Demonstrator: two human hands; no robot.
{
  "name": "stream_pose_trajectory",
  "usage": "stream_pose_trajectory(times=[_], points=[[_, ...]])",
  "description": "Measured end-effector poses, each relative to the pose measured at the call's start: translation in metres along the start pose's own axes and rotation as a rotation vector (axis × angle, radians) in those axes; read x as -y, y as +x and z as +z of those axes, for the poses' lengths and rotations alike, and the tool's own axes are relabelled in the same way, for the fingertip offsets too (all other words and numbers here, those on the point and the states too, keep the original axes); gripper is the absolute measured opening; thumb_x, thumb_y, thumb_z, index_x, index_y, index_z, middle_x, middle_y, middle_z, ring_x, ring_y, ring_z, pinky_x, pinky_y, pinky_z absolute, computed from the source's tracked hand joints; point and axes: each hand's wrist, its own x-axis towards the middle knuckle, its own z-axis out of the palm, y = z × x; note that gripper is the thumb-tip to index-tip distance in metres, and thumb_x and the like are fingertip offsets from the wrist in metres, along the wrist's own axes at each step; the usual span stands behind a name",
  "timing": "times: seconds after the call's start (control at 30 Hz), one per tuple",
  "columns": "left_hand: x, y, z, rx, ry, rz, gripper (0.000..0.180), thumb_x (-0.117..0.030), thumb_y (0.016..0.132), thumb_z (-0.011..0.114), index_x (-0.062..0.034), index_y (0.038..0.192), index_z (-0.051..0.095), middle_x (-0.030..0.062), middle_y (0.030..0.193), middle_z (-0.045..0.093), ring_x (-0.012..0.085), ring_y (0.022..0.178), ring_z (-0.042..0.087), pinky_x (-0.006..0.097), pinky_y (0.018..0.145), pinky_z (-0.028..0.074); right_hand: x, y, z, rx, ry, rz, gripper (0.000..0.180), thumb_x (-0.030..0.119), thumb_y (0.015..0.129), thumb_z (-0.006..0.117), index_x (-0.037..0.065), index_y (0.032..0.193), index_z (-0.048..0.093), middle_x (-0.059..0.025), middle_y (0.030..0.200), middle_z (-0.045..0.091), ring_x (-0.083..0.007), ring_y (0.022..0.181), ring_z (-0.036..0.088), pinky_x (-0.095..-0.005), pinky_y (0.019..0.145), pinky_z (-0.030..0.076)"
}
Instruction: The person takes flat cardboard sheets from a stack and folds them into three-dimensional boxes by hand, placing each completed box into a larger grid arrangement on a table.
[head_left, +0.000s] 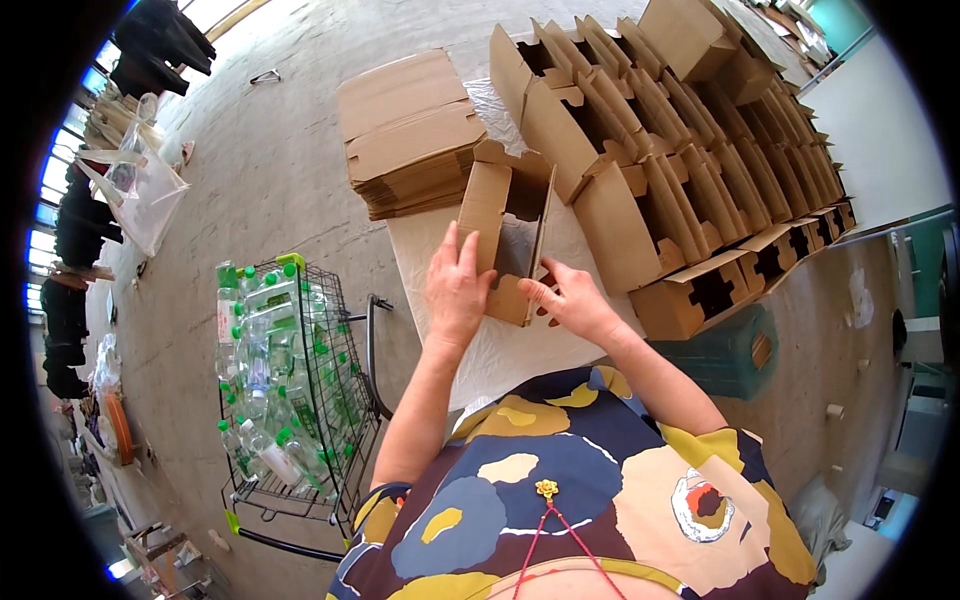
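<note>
Your left hand [457,295] grips the open cardboard carton [484,207] by its left wall, fingers extended; your right hand [580,303] pinches its near right corner over the white-covered worktop [505,360].

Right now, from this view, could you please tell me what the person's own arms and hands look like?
The left hand and right hand show no gloves, and the forearms are bare, without visible bracelets or watch. The sleeves are short and boldly patterned, with mustard yellow and navy.

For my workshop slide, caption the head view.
Left hand and right hand on an open box, beside flat cardboard and rows of boxes; a cart of bottles stands left.
</note>
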Motion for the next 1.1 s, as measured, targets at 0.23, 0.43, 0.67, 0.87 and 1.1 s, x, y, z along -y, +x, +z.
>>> stream_pose_trajectory(times=[0.23,0.43,0.67,0.87,1.1], points=[[0.000,-0.001,0.022,-0.045,0.277,0.147,0.058,-0.026,0.087,0.075,-0.0167,0.141,0.059,0.0065,0.161,0.038,0.0295,0.137,0.046,0.045,0.111,0.040,-0.016,0.008,-0.012,-0.178,0.168,-0.011,0.080,0.055,0.093,0.071,-0.003,0.143,0.048,-0.0104,0.086,0.070,-0.0160,0.066,0.068,-0.0318,0.058,0.056],[-0.026,-0.004,0.005,-0.091,0.249,0.179,0.044,-0.012,0.082,0.077,-0.0137,0.125,0.067,0.0065,0.130,0.056,0.0296,0.119,0.055,0.043,0.095,0.048,-0.038,0.031,-0.028,-0.432,0.190,-0.200,0.049,0.026,0.101,0.066,-0.003,0.140,0.055,-0.0089,0.097,0.065,-0.0140,0.076,0.064,-0.0308,0.062,0.054],[-0.026,-0.005,0.019,-0.014,0.057,0.077,0.028,-0.010,0.085,0.073,-0.0087,0.112,0.066,0.0093,0.098,0.059,0.0310,0.094,0.063,0.043,0.079,0.051,-0.044,0.078,-0.071,-0.586,-0.142,-0.410,0.039,0.014,0.091,0.074,-0.003,0.125,0.065,-0.0122,0.108,0.066,-0.0212,0.090,0.066,-0.0331,0.078,0.055],[-0.048,-0.027,-0.001,0.022,-0.047,0.109,0.040,-0.029,0.092,0.071,-0.0057,0.123,0.063,0.0119,0.113,0.063,0.0339,0.104,0.060,0.044,0.090,0.050,-0.039,0.136,-0.089,-0.506,-0.243,-0.429,0.044,0.031,0.091,0.074,0.000,0.122,0.069,-0.0171,0.120,0.070,-0.0294,0.106,0.069,-0.0406,0.092,0.055],[-0.078,-0.054,0.002,-0.031,-0.029,0.172,0.045,-0.015,0.077,0.081,-0.0054,0.118,0.067,0.0115,0.121,0.063,0.0402,0.125,0.054,0.050,0.108,0.044,-0.030,0.165,-0.084,-0.282,-0.278,-0.243,0.027,0.028,0.086,0.072,0.004,0.099,0.076,-0.0179,0.092,0.074,-0.0332,0.091,0.071,-0.0426,0.087,0.055]])
